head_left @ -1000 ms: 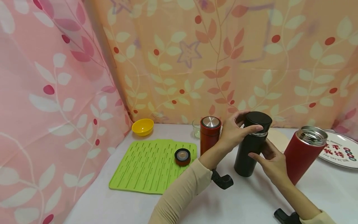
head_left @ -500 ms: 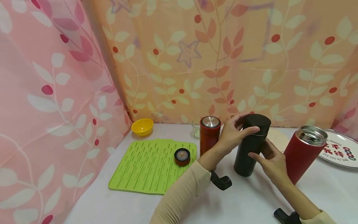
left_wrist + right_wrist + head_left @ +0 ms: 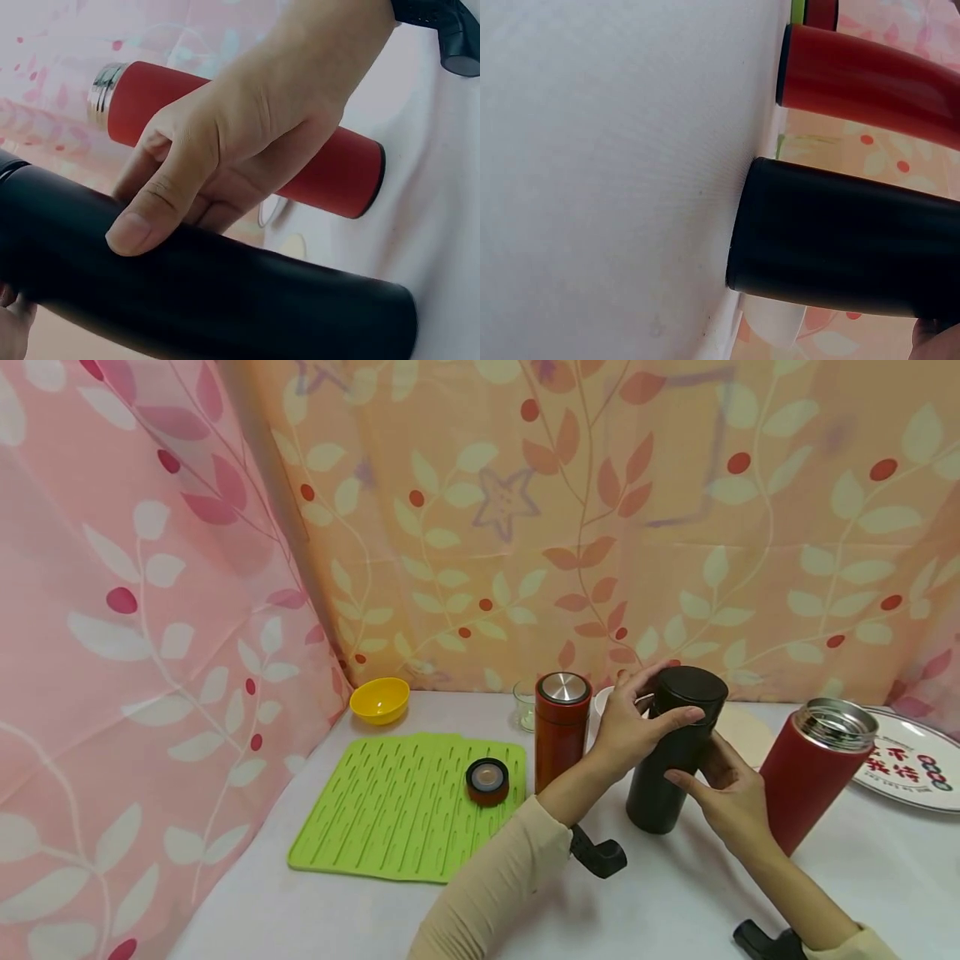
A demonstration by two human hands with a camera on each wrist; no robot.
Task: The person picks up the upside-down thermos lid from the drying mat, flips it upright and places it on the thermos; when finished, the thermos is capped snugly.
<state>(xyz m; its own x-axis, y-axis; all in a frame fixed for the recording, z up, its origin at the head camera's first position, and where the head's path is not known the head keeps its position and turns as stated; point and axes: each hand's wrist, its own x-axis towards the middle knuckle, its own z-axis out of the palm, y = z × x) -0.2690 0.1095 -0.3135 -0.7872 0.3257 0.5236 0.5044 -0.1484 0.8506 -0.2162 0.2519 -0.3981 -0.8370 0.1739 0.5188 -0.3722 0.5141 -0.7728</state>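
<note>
Floral curtains, pink (image 3: 195, 693) and orange (image 3: 450, 568), back the white-covered bench (image 3: 262, 910) I see through my head camera. The black flask (image 3: 656, 789) stands upright on the bench's right half, between an orange-red flask (image 3: 561, 735) and a red flask (image 3: 802, 789) whose steel mouth is uncovered. Both hands are grasping the black flask: my left hand (image 3: 630, 722) holds it at the top by the black lid (image 3: 690, 683), and my right hand (image 3: 731, 802) grips mid-body, thumb in front. A small dark cap (image 3: 487, 782) lies on the green mat (image 3: 390, 827); a yellow bowl (image 3: 380, 702) sits behind that, and a printed plate (image 3: 911, 764) lies far right.
</note>
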